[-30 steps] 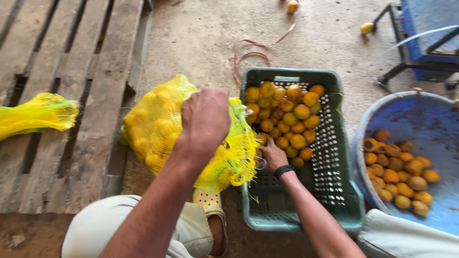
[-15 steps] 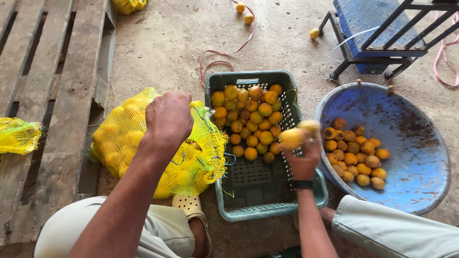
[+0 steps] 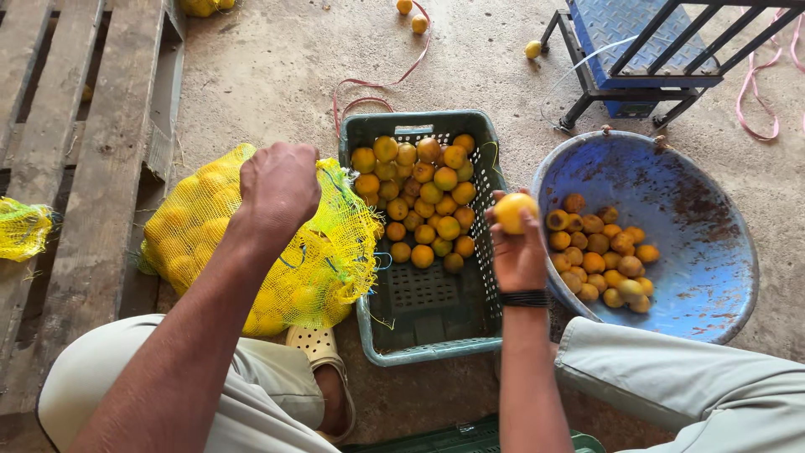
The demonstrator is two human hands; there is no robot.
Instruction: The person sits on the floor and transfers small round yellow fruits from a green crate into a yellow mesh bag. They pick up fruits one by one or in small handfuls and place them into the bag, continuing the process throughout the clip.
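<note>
From the head camera, looking straight down, the left hand (image 3: 279,189) was closed on the gathered top of a bulging yellow net sack of fruit (image 3: 260,252) — bunched that way, I'd judge, to keep the mouth held up so nothing rolled out onto the concrete floor (image 3: 277,59). The sack leaned against the left wall of a grey-green slotted plastic crate (image 3: 436,327), close enough that fruit could pass across with a short reach.

The right hand (image 3: 518,247) was raised over the gap between crate and basin, fingers wrapped round a single round yellow fruit (image 3: 515,211) — held up at the fingertips, apparently so it could be looked over. A black band circled that wrist.

Loose orange-yellow fruit (image 3: 423,205) lay heaped in the far half of the crate, its near half bare. To the right, touching or nearly touching the crate, sat a wide blue metal basin (image 3: 671,184) with a smaller cluster of duller, browner fruit (image 3: 599,256) — a separate lot, by the look of it.

On the left lay a weathered wooden pallet (image 3: 75,151) with another small yellow net bag (image 3: 21,228) on it. A blue platform scale on a dark frame (image 3: 637,42) stood beyond the basin, with stray fruit and pink cord nearby.
</note>
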